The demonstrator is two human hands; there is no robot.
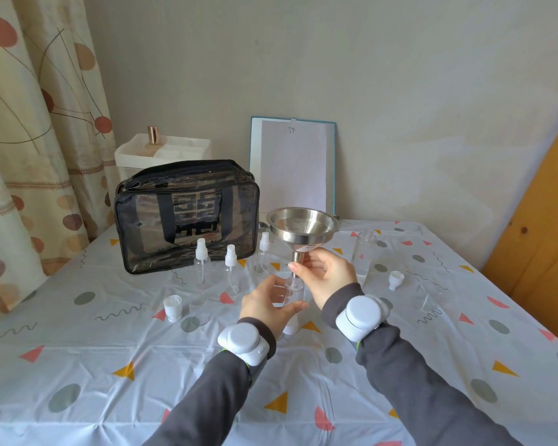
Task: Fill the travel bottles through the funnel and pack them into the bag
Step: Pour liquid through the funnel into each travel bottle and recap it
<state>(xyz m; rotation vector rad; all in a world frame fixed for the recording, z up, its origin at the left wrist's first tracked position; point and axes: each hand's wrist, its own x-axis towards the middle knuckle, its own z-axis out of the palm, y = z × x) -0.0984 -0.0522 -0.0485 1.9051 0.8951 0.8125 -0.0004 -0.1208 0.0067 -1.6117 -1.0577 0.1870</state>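
Small clear plastic bottle (291, 292) sits front-centre over the surface (110, 365), cap off, neck up. Left hand (264, 300) wraps its body, fingers curled round it, likely to steady a light bottle that would tip under a top-heavy load. Can't tell if its base rests on the cloth; the hand hides it. Steel funnel (303, 225), wide polished bowl and narrow spout, is upright with the spout at or just in the bottle neck. Right hand (331, 276) pinches the spout just under the bowl, fingers (298, 268) narrow, probably to steer the tip into the small opening. Bowl looks dry, so filling looks not yet begun. Tall clear bottle (364, 252), uncapped, stands just right of the funnel, probably the source. White cap (172, 307) lies to the left, second cap (396, 280) to the right. Spray bottles (202, 267) with white heads stand in front of the bag (187, 220), a boxy see-through dark vinyl one with black straps, top seemingly unzipped. Cloth is thin, creased, printed with dots and triangles.
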